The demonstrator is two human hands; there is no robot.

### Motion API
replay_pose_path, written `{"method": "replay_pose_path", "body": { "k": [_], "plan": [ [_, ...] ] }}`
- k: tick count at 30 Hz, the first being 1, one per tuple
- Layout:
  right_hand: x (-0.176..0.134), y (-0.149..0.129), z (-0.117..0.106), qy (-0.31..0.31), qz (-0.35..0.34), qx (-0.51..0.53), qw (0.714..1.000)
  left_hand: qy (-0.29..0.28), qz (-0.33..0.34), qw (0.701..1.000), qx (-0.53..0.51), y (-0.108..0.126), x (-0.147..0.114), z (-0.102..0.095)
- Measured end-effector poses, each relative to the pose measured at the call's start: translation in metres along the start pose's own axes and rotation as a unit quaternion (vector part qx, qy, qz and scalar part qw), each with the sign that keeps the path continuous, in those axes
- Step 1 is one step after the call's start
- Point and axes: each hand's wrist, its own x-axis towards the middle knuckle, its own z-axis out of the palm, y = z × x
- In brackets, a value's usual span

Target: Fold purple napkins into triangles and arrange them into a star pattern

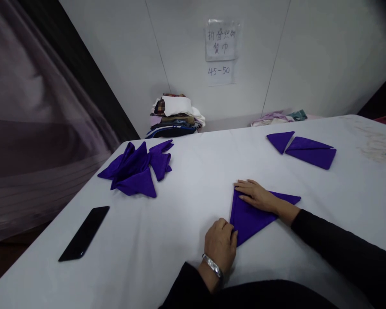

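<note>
A purple cloth napkin (252,219), folded into a triangle, lies on the white-covered table in front of me. My right hand (255,195) rests flat across its upper part, fingers stretched toward the far left corner. At the lower left edge, my left hand (221,242) has its fingers curled in, with thumb and fingertips closed on the cloth's edge. A silver bracelet (212,266) circles the left wrist.
Purple cloth folded into a pointed, fish-like shape (133,169) sits at the table's left. Two flat folded purple pieces (312,151) lie at the back right. A black phone-like slab (85,234) is near the left edge. Stacked fabrics (176,113) stand beyond the table.
</note>
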Motion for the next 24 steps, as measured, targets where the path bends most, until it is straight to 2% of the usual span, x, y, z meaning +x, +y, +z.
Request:
{"method": "replay_pose_path", "body": {
  "k": [4,8,11,15,17,24],
  "plan": [
    [-0.004,0.006,-0.013,0.071,0.015,0.015,0.997,0.004,-0.005,1.000,-0.028,-0.001,0.002,-0.005],
    [-0.019,0.006,-0.026,0.115,0.066,-0.022,0.991,0.039,0.007,0.998,-0.044,-0.003,0.004,-0.009],
    [-0.037,-0.003,-0.024,0.098,0.071,-0.040,0.992,0.022,0.032,0.999,-0.037,-0.003,0.003,-0.004],
    [-0.056,-0.015,-0.010,0.030,0.057,-0.057,0.996,-0.074,0.049,0.996,-0.024,0.002,0.000,0.003],
    [-0.060,-0.016,-0.005,0.016,0.064,-0.062,0.996,-0.103,0.043,0.994,-0.020,0.005,-0.001,0.003],
    [-0.056,-0.009,-0.014,0.052,0.087,-0.051,0.994,-0.100,0.053,0.994,-0.009,0.005,-0.001,0.004]
  ]
}}
